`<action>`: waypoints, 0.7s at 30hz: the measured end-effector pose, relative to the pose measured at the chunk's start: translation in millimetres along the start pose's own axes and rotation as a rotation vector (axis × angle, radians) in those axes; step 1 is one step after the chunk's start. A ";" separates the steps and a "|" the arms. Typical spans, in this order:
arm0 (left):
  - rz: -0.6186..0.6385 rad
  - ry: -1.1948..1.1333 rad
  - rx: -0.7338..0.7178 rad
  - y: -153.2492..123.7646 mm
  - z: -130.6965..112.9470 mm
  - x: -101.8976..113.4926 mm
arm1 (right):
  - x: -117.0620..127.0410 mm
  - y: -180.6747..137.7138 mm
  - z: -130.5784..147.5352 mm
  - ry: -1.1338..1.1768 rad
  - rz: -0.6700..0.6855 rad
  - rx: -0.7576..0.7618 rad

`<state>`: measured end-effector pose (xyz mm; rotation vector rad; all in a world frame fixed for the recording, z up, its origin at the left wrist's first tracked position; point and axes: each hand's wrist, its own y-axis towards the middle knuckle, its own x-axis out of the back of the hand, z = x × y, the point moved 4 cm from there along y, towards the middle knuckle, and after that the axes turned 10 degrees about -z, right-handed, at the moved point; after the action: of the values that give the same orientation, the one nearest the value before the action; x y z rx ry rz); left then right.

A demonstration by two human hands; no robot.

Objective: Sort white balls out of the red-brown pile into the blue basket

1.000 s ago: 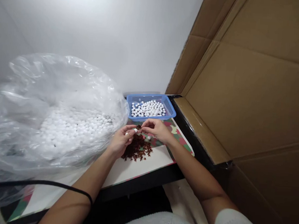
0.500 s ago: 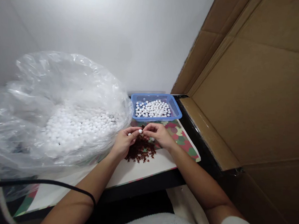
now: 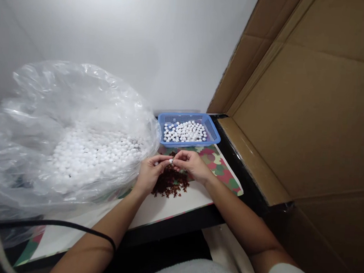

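A small white ball (image 3: pixel 170 161) is pinched between the thumb and forefinger of my left hand (image 3: pixel 149 171). A dark spot shows on the ball's side. Another white ball (image 3: pixel 157 164) is partly visible against the fingers of that same hand. My right hand (image 3: pixel 193 165) meets the left one, its fingertips closed together right at the ball; whatever they hold is too small to make out. Beneath both hands lies a loose heap of small reddish-brown, star-like pieces (image 3: pixel 171 185), partly covered by the fingers.
On the left, a large clear plastic bag (image 3: pixel 79 83) gapes around many white balls (image 3: pixel 90 155). A blue basket (image 3: pixel 186 145) with more white balls stands behind my hands. Cardboard (image 3: pixel 314 112) walls the right side. A black cable (image 3: pixel 48 222) crosses by my left forearm.
The ball between my fingertips has turned slightly, and a dark spot now shows on it. My right fingertips have closed in nearer to it. The whole view has shifted slightly.
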<state>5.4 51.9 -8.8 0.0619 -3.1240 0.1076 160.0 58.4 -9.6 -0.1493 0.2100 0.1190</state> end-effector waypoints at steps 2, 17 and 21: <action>-0.002 0.036 -0.028 -0.9 -2.9 0.3 | -0.2 -0.1 -1.4 0.021 0.006 -0.018; -0.086 0.247 -0.178 11.3 -39.9 -0.5 | 30.4 4.9 7.5 0.068 -0.016 -0.019; -0.130 0.280 -0.277 53.5 -68.7 -8.8 | 56.9 4.5 17.7 -0.184 -0.006 0.066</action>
<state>13.1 110.4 56.0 0.2239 -2.8140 -0.2914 218.2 71.4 -5.4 -0.0728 0.0297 0.1194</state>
